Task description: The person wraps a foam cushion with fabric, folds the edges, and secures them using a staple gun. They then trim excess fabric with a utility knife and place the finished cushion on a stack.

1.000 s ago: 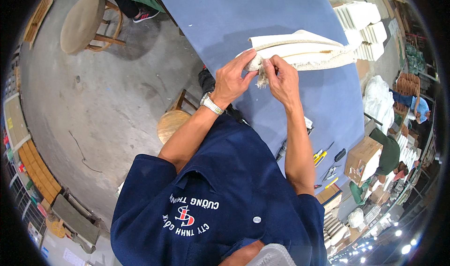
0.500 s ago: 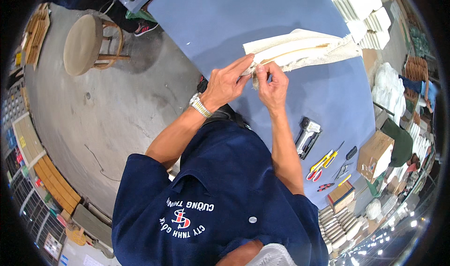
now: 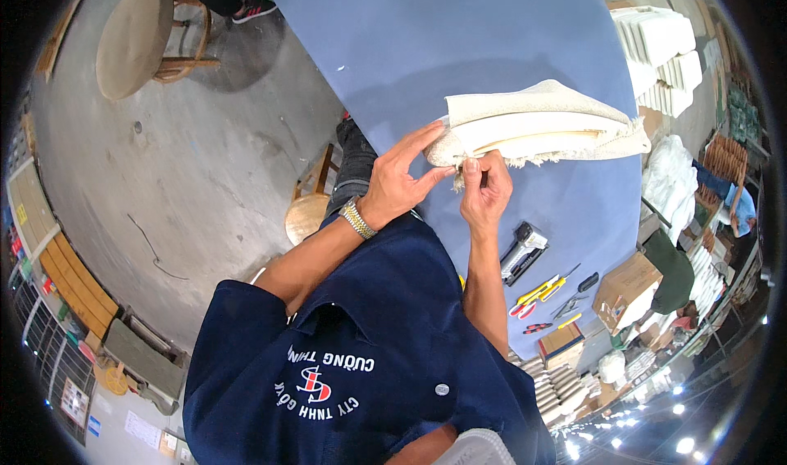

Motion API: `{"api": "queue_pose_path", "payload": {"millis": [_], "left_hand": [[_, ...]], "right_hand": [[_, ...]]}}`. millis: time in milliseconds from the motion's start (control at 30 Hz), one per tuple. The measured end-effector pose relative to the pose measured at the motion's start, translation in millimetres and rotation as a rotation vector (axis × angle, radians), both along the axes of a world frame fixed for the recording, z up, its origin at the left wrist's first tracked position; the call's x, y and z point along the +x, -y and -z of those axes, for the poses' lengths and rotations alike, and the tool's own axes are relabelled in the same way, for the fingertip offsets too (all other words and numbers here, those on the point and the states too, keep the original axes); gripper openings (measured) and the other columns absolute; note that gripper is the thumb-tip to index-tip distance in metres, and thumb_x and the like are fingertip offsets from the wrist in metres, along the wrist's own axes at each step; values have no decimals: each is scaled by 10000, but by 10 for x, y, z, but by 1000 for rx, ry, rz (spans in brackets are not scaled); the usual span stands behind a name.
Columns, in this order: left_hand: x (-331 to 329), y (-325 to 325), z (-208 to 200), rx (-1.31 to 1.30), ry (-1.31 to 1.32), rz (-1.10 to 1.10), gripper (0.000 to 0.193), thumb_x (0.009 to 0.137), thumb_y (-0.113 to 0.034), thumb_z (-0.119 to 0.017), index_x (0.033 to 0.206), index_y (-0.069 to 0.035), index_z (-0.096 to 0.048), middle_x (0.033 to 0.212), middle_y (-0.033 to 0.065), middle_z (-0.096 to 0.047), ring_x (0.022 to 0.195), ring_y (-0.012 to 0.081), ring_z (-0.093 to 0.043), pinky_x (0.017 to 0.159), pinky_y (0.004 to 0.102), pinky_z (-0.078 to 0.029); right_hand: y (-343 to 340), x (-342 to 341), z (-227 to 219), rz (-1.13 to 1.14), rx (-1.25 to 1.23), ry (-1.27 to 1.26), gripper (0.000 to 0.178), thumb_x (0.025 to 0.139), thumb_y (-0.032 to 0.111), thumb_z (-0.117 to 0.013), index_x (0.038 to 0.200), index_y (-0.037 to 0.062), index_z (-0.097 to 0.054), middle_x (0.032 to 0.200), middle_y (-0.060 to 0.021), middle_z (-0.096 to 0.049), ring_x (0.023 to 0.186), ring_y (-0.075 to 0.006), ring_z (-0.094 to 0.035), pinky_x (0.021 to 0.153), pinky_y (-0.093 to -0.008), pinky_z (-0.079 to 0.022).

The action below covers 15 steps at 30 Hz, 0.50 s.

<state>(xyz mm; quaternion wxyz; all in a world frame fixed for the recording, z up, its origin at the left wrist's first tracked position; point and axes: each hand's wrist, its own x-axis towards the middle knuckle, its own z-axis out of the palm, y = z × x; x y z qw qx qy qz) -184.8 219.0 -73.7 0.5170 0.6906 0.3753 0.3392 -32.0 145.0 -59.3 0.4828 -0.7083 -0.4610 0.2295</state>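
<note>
A long, curved padded piece (image 3: pixel 537 127) wrapped in cream fabric lies on the blue table, showing white padding and a thin wood-coloured strip along its open side. At its left end, my left hand (image 3: pixel 400 174) grips the rounded corner, thumb below and fingers along the upper edge. My right hand (image 3: pixel 487 190) pinches the frayed fabric edge (image 3: pixel 467 160) between thumb and bent fingers, close to the left thumb. The fabric's far flap (image 3: pixel 516 103) stands up behind the padding. What lies under my fingertips is hidden.
On the blue table (image 3: pixel 459 31), right of my forearm, lie a staple gun (image 3: pixel 523 252), yellow-handled scissors (image 3: pixel 537 294), pliers (image 3: pixel 567 305) and a yellow cutter (image 3: pixel 569 321). White stacked pads (image 3: pixel 656 39) and a cardboard box (image 3: pixel 627 289) stand beyond. A round stool (image 3: pixel 135 43) is left.
The view has shifted, and the padded piece sits lower and further right in it. My left hand has spread around its end; my right hand still pinches the fabric edge.
</note>
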Motion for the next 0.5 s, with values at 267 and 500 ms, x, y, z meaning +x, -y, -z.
{"api": "queue_pose_path", "payload": {"millis": [267, 500], "left_hand": [[241, 153, 88, -353, 2, 20, 696, 1041, -363, -630, 1551, 36, -376, 1607, 258, -380, 1538, 352, -298, 1237, 438, -275], [221, 142, 87, -263, -10, 90, 733, 1012, -400, -664, 1525, 56, -405, 1568, 275, -425, 1498, 372, -368, 1218, 431, -309]], "right_hand": [[71, -20, 17, 3, -31, -68, 214, 1011, 145, -659, 840, 30, -603, 794, -87, -581, 706, -196, -552, 651, -339, -448], [172, 28, 78, -101, 76, -13, 203, 1023, 157, -635, 869, 30, -597, 808, -102, -565, 742, -255, -551, 690, -371, -455]]}}
